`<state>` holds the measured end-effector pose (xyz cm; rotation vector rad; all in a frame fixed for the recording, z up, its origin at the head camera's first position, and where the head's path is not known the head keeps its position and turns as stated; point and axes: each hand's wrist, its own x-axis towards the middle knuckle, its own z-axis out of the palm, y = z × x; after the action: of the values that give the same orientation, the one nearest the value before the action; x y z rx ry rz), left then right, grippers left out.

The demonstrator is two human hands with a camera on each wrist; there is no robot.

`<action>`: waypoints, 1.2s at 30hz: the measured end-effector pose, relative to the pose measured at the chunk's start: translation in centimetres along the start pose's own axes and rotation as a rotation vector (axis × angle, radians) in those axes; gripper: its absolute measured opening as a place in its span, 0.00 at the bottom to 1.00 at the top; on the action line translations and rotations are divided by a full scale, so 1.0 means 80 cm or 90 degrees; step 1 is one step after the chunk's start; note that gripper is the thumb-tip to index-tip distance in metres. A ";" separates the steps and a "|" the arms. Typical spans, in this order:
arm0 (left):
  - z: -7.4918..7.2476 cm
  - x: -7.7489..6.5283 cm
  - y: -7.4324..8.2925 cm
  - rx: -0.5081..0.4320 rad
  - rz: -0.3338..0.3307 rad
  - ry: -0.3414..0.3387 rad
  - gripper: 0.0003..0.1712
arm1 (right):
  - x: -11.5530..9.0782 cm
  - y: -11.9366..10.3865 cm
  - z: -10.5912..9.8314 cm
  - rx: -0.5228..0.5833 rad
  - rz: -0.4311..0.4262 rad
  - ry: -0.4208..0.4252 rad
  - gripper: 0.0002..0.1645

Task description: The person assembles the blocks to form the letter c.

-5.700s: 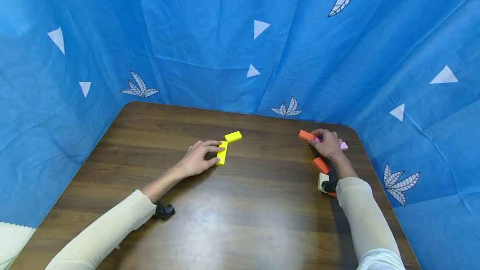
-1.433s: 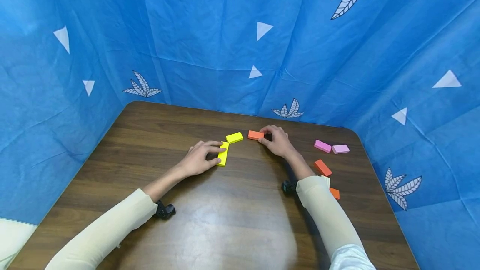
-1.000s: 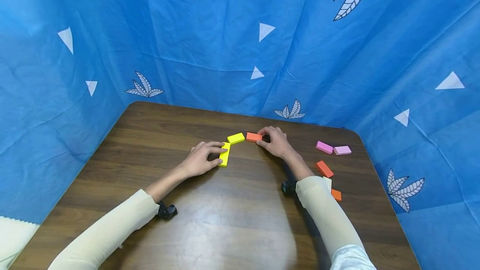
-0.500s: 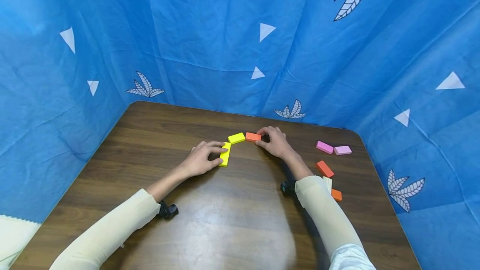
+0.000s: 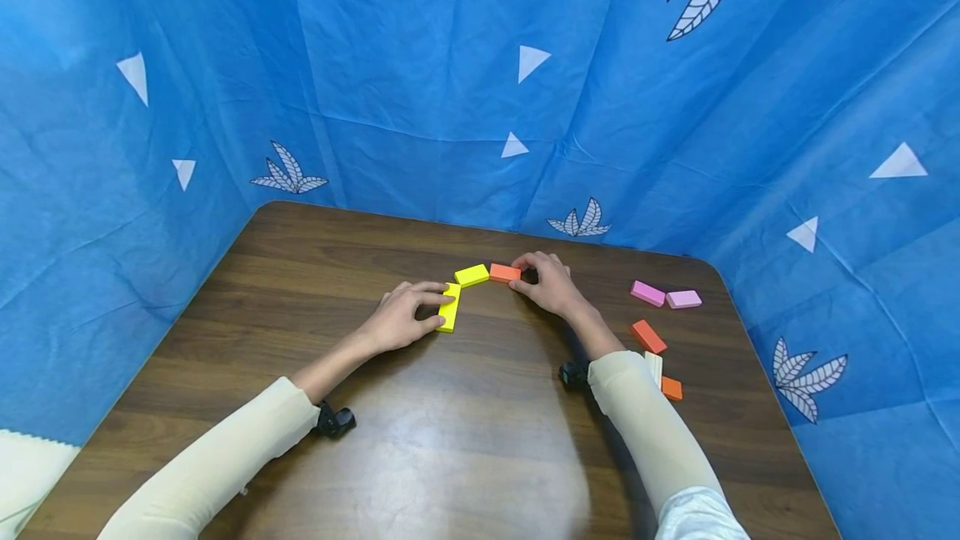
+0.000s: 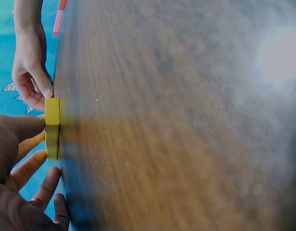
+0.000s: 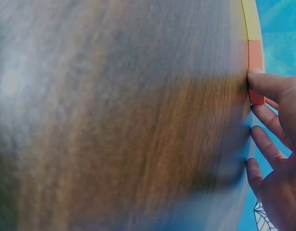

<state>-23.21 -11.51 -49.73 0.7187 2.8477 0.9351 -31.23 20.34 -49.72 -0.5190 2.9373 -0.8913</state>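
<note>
A yellow block lies lengthwise under my left hand, whose fairly straight fingers and thumb rest on it. A second yellow block sits angled just beyond its far end. Its right end meets a reddish-orange block. The thumb and fingers of my right hand pinch that orange block at its right end. In the right wrist view the orange block abuts a yellow block, with the thumb on its side. The left wrist view shows my left fingers touching the yellow block.
On the right of the wooden table lie a pink block, a pale pink block, a red-orange block, a pale wood block partly behind the right sleeve, and an orange block. Blue curtain surrounds the table.
My right hand has brought the orange block from the right side leftward until it meets the second yellow block. My left hand has stayed on its yellow block. Almost nothing moves over the last half second.
</note>
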 end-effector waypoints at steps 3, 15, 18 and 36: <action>0.000 0.000 -0.001 0.002 0.003 0.003 0.25 | 0.001 0.001 0.001 -0.001 -0.001 0.002 0.22; 0.001 0.001 -0.001 -0.009 0.004 -0.001 0.26 | -0.006 0.013 -0.006 0.013 0.003 0.007 0.25; 0.001 0.000 -0.002 -0.011 0.005 -0.001 0.26 | -0.012 0.021 -0.011 0.018 0.002 0.010 0.24; 0.000 0.001 -0.001 -0.016 0.011 0.002 0.27 | -0.072 0.090 -0.084 0.011 0.058 0.050 0.25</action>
<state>-23.29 -11.53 -49.75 0.7414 2.8304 0.9739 -28.82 31.40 -48.38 -0.3529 2.9917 -0.9468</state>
